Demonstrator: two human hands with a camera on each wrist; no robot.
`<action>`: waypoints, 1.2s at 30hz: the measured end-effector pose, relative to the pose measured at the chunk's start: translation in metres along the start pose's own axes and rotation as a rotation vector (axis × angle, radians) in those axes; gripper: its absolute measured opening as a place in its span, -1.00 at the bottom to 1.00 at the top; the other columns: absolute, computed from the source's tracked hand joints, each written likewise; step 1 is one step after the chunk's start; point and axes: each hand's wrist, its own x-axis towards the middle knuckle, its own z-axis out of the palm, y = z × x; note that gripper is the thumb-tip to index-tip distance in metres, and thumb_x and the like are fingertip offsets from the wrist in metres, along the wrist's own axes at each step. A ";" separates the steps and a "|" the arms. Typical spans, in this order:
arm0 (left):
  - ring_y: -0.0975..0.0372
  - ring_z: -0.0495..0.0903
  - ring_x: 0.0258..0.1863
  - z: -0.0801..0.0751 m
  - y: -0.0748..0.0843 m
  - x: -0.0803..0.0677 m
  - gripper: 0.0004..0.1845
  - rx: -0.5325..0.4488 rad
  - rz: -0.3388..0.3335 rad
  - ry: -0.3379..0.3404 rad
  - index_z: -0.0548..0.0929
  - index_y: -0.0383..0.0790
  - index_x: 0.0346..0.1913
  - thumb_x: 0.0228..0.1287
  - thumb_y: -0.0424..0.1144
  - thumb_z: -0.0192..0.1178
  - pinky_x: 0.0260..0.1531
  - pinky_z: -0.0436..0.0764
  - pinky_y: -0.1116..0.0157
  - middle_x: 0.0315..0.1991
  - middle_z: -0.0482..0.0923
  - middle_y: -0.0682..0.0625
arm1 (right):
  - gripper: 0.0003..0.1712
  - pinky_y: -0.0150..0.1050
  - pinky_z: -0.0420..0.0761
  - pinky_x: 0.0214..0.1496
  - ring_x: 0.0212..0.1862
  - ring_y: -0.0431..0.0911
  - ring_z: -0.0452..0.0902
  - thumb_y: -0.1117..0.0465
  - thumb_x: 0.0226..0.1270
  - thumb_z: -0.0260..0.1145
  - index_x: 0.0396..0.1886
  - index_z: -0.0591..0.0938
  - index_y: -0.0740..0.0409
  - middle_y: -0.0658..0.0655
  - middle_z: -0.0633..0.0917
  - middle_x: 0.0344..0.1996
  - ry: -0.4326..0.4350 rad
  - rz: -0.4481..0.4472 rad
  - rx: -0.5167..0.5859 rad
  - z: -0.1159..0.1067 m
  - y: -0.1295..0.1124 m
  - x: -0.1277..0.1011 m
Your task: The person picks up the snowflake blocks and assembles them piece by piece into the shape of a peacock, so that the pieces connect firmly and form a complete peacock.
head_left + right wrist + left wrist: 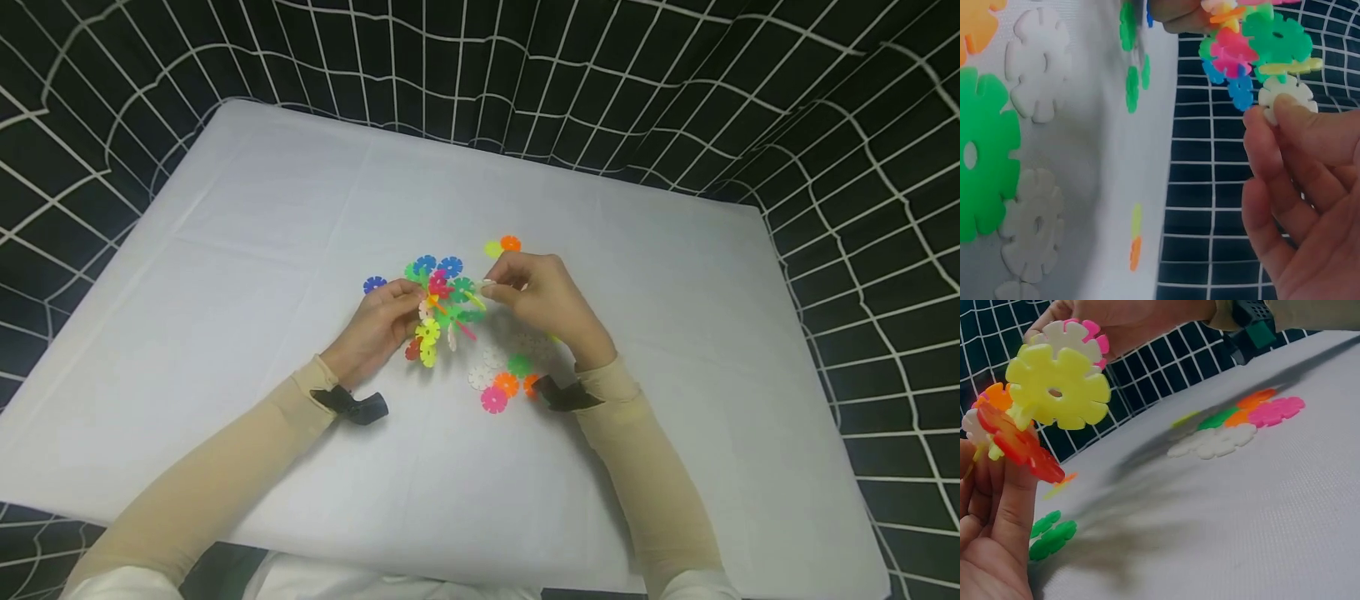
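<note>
A cluster of interlocked plastic flower discs (452,315) in green, pink, yellow, blue, white, orange and red is held above the table. My left hand (382,323) grips it from the left side; in the left wrist view a yellow disc (1058,387) and a red disc (1019,444) stick out above the fingers. My right hand (543,300) pinches a white flower disc (1285,98) between thumb and index finger, at the right edge of the cluster beside a green disc (1277,39). Whether the white disc is slotted into the cluster, I cannot tell.
Loose discs lie on the white table (300,208): a pink disc (493,400), an orange disc (506,384), a green disc (519,365) and several white ones nearer the right wrist. A yellow and orange pair (510,243) lies farther back, a dark blue disc (374,284) at left. Netting surrounds the table.
</note>
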 end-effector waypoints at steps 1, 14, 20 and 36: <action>0.32 0.51 -0.19 0.000 0.000 0.000 -0.92 -0.007 0.001 0.007 0.47 -0.22 -0.05 0.55 -0.36 -0.04 -0.18 0.57 0.51 -0.15 0.51 0.07 | -0.93 -0.17 0.60 -0.13 -0.27 -0.05 0.55 0.26 0.32 0.43 -0.38 0.71 0.09 0.05 0.74 -0.42 0.008 -0.001 -0.008 0.001 -0.001 0.000; 0.33 0.55 -0.32 0.001 -0.001 0.002 -0.94 0.026 -0.007 0.011 0.44 -0.22 -0.10 0.54 -0.40 -0.04 -0.28 0.61 0.46 -0.27 0.53 0.08 | -0.91 -0.16 0.61 -0.18 -0.28 -0.04 0.56 0.29 0.32 0.42 -0.41 0.72 0.13 0.07 0.75 -0.44 0.025 -0.006 -0.065 0.002 -0.003 0.000; 0.33 0.54 -0.36 0.001 -0.001 0.001 -0.93 0.029 -0.004 -0.001 0.45 -0.21 -0.12 0.54 -0.40 -0.04 -0.29 0.61 0.46 -0.32 0.52 0.09 | -0.90 -0.16 0.61 -0.21 -0.36 -0.04 0.58 0.30 0.32 0.41 -0.42 0.71 0.12 0.07 0.75 -0.46 -0.010 -0.003 -0.097 0.004 -0.001 0.001; 0.31 0.53 -0.28 -0.001 -0.001 0.001 -0.93 0.005 0.006 -0.016 0.45 -0.22 -0.09 0.54 -0.40 -0.04 -0.25 0.59 0.47 -0.24 0.52 0.06 | -0.97 -0.04 0.67 0.08 -0.19 -0.03 0.66 0.29 0.34 0.40 -0.33 0.70 0.11 0.09 0.76 -0.34 0.017 0.052 0.032 0.007 0.006 0.004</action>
